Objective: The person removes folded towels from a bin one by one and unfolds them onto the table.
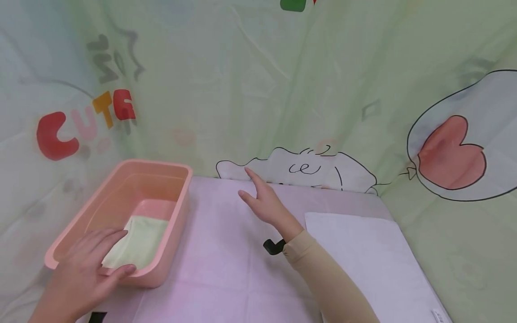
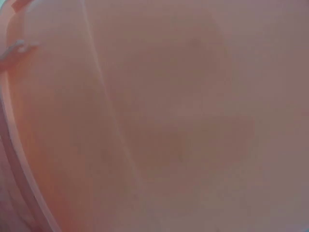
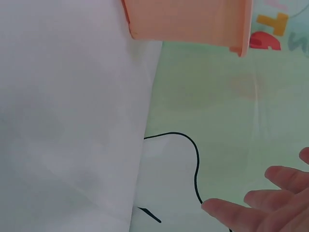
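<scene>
A pink plastic basin (image 1: 183, 202) stands at the left on the covered table, with a folded pale green cloth (image 1: 141, 240) lying inside. My left hand (image 1: 86, 264) reaches over the basin's near rim. Its fingers extend above the inside, beside the cloth, and the thumb lies at the rim. The left wrist view is filled by the blurred pink basin wall (image 2: 169, 121). My right hand (image 1: 266, 202) is raised over the table to the right of the basin, thumb and index finger spread, holding nothing. Its fingers also show at the lower right of the right wrist view.
A white folded sheet (image 1: 363, 255) lies flat at the right of the pale table cover (image 1: 218, 251). Printed fabric (image 1: 226, 89) hangs behind and along both sides, close to the basin's far and left edges. A black wrist-camera piece (image 1: 273, 246) sticks out beside the right sleeve.
</scene>
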Motion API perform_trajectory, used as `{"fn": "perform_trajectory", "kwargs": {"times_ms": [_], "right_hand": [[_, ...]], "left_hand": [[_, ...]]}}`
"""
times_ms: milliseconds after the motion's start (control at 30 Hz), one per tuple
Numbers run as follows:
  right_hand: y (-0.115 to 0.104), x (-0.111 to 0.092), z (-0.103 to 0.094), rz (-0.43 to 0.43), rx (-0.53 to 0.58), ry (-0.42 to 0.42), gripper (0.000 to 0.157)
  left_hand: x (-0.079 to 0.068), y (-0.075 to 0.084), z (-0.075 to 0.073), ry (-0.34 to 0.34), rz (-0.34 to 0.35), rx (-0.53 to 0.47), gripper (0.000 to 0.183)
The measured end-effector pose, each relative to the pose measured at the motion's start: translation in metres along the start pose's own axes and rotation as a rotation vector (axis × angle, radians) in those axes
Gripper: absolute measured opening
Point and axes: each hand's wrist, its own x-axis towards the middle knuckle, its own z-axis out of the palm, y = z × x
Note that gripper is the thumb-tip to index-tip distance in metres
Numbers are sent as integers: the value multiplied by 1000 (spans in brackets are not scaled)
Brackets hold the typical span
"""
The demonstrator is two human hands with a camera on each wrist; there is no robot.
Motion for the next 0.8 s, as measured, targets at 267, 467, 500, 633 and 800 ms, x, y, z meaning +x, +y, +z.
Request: {"fn": "perform_trajectory", "kwargs": {"times_ms": [267, 467, 500, 633, 800], "right_hand": [[-4, 10, 11, -20, 123, 58, 71], [-20, 17, 15, -16, 201, 61, 68], [-24, 18, 15, -18, 215, 62, 67], [-37, 23, 18, -49, 265, 74, 65], [-51, 26, 25, -86, 300, 52, 64]], "left_hand": [[-6, -2, -4, 13, 5, -6, 69], [-15, -9, -5, 51, 44, 15, 80], [-16, -9, -5, 55, 45, 29, 80], [-19, -8, -4, 46, 33, 95, 75], [-21, -9, -2, 46, 55, 172, 46]]}}
